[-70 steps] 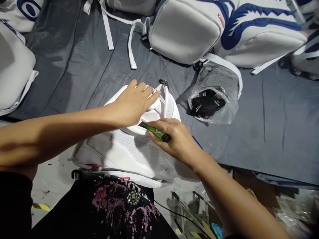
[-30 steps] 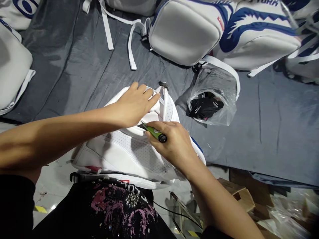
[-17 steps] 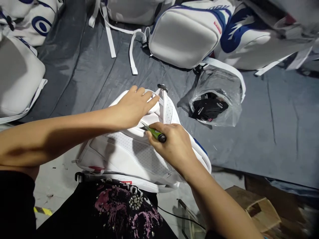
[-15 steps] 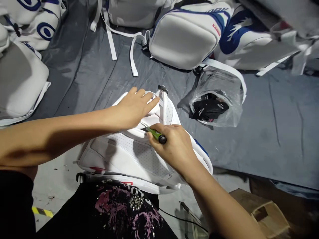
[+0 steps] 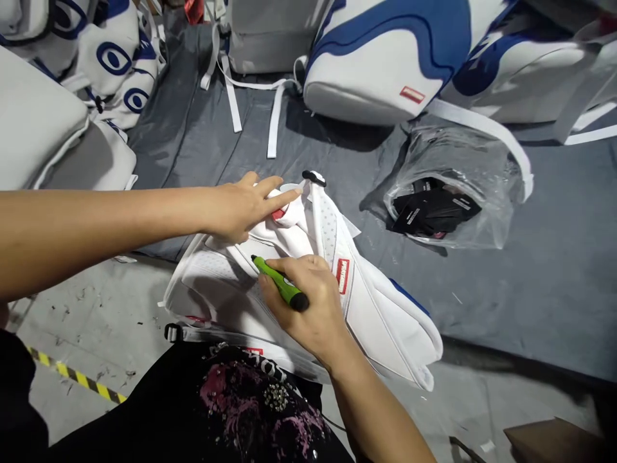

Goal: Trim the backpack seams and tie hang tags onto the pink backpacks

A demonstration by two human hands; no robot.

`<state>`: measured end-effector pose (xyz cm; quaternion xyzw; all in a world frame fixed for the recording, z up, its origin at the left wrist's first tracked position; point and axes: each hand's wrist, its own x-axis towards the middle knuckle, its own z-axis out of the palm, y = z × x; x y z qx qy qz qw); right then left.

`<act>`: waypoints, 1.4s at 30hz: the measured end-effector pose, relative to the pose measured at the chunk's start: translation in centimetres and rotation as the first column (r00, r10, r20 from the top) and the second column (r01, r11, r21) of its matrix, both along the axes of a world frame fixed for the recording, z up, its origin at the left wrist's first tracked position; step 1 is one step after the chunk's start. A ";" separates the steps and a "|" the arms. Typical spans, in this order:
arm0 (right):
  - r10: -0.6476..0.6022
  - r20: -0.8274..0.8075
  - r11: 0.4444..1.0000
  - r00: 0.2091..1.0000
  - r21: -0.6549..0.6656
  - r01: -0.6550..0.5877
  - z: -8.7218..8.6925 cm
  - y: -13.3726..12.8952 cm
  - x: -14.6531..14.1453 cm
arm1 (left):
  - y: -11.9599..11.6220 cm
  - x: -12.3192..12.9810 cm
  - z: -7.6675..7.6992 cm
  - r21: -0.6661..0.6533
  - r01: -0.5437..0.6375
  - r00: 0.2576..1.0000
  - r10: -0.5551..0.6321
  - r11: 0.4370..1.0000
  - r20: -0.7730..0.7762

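Observation:
A white backpack (image 5: 385, 321) with dotted mesh straps and a red label lies across the table's front edge, against my body. My left hand (image 5: 243, 206) rests on its upper part, fingers spread over the folded white fabric. Held in my right hand (image 5: 308, 299) is a green marker (image 5: 277, 280) with a black end, its tip pointing up and left, close to the bag's opening. A black buckle (image 5: 314, 178) sits at the top of the strap.
White and blue backpacks (image 5: 380, 64) line the back of the grey-covered table (image 5: 569, 257), with more stacked at the left (image 5: 43, 122). A clear plastic bag (image 5: 496, 218) of black tags lies right of the backpack. A cardboard box (image 5: 554, 440) stands at lower right.
The view has shifted. My right hand and the marker have drawn back from the fabric inside the opening, towards me. The backpack's right side with its red label shows more now.

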<state>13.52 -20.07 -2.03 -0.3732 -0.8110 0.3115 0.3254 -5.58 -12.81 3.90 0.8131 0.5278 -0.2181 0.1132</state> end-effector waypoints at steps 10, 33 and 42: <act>-0.018 0.130 0.999 0.991 0.031 0.014 -1.1 1.4 -0.7 | -0.7 0.6 -0.5 0.068 -0.029 0.994 0.036 0.997 -0.106; -0.035 0.052 0.999 0.998 -0.029 0.037 -1.6 2.5 -0.1 | -1.3 -1.1 -0.4 -0.004 -0.281 0.955 0.280 0.960 0.095; 0.039 0.020 0.989 0.999 -0.144 -0.036 -0.6 3.0 -0.9 | 0.1 -2.6 -0.9 -0.099 -0.204 0.952 0.221 0.974 0.211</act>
